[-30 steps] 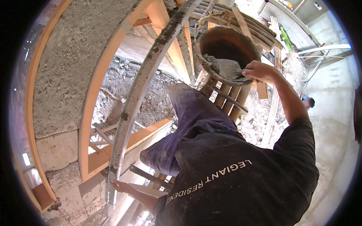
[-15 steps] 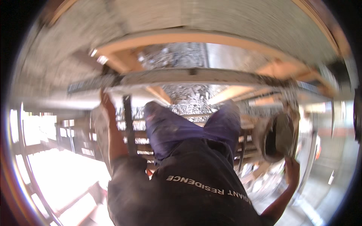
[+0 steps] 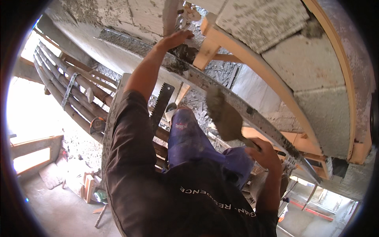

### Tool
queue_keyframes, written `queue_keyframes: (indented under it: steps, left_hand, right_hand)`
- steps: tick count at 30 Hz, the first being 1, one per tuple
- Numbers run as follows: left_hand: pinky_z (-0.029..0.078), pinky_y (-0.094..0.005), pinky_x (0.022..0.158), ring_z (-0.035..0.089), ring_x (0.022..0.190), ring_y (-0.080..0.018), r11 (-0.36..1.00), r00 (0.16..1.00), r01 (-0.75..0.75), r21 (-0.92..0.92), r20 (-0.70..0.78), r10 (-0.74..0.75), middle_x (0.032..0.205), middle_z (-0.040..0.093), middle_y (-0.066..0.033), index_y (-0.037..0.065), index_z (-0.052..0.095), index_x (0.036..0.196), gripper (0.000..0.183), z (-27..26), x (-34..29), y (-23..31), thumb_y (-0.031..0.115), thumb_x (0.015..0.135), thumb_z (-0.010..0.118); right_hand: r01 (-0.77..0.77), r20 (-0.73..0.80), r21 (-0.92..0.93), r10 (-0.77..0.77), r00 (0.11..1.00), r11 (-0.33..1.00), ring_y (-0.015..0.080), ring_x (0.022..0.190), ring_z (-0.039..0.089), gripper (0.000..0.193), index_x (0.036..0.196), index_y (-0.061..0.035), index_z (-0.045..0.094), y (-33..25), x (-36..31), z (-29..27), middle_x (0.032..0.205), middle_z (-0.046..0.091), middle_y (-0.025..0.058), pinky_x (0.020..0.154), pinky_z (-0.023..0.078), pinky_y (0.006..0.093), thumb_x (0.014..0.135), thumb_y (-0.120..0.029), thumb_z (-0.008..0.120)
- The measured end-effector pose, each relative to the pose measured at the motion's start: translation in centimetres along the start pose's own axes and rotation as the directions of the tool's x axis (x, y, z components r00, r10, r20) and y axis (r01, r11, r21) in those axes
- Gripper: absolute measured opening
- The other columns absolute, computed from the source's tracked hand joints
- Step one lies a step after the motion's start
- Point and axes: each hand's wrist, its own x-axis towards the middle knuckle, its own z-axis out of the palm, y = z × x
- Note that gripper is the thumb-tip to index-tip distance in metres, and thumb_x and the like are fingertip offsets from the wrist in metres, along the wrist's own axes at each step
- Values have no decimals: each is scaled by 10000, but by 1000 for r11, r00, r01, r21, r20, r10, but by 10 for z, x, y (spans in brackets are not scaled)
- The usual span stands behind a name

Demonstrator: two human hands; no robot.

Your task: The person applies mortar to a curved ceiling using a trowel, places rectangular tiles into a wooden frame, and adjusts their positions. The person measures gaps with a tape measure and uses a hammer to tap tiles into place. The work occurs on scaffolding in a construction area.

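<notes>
My right hand (image 3: 263,155) is closed round the handle of a trowel (image 3: 226,115), whose blade is coated with wet grey mortar. The blade points up and left, beside a long straight bar (image 3: 237,106) smeared with mortar that crosses diagonally before me. My left arm reaches across this bar. The left hand (image 3: 178,39) lies stretched out with its fingers extended, near a clump of dark mortar (image 3: 184,53) and the foot of an upright grey post (image 3: 171,17). Whether its palm presses on anything is hidden.
A curved wooden frame (image 3: 272,81) borders pale blocks (image 3: 260,23) at the upper right. A toothed saw blade (image 3: 161,106) stands upright by my left knee. Bundled dark poles (image 3: 75,93) run along the left, with a tape measure (image 3: 97,125) at them. Rubble lies below.
The view has turned, so the bar now slants. My right hand has risen from beside a bucket at the right and now shows the trowel. My left hand has reached forward over the bar.
</notes>
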Motion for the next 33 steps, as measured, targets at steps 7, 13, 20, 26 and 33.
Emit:
queue_keyframes:
  steps: [7,13,20,26,33]
  left_hand:
    - [338,-285,1001,509,1128,-188,895,888,365,-257,385,-251,1207,571,-127,-63,516,1207,624,-4,16,26,463,924,334]
    - [341,-285,981,524,1056,-174,963,893,254,-85,404,-200,1163,601,-114,-18,541,1204,651,-9,10,29,505,904,296]
    - [351,-382,1012,512,1140,-278,840,954,-219,497,289,78,1156,599,-107,123,578,1173,380,16,-9,27,348,874,514]
    - [380,-448,990,529,1140,-237,478,881,-441,760,266,391,1230,554,-62,154,572,1166,320,23,-47,27,298,882,538]
    - [344,-448,1023,432,1243,-226,571,932,-273,774,66,357,1365,438,-58,76,530,1204,426,7,-60,8,359,885,537]
  right_hand:
    - [-80,234,319,3,972,944,137,560,557,345,968,22,605,-75,144,23,699,580,72,528,450,284,848,-302,588]
    - [-213,358,518,16,934,829,133,498,526,315,1040,27,555,-99,198,51,659,558,69,472,433,276,905,-254,513]
    - [-177,345,347,50,937,921,117,556,544,292,1041,30,548,-63,138,78,702,566,58,520,455,265,896,-220,508]
    - [-316,416,414,132,900,854,123,562,548,270,1010,20,554,-21,100,91,733,572,62,531,462,265,904,-219,487]
    - [-315,383,491,124,915,812,122,559,542,270,999,29,556,-9,75,98,728,567,65,529,457,261,910,-217,488]
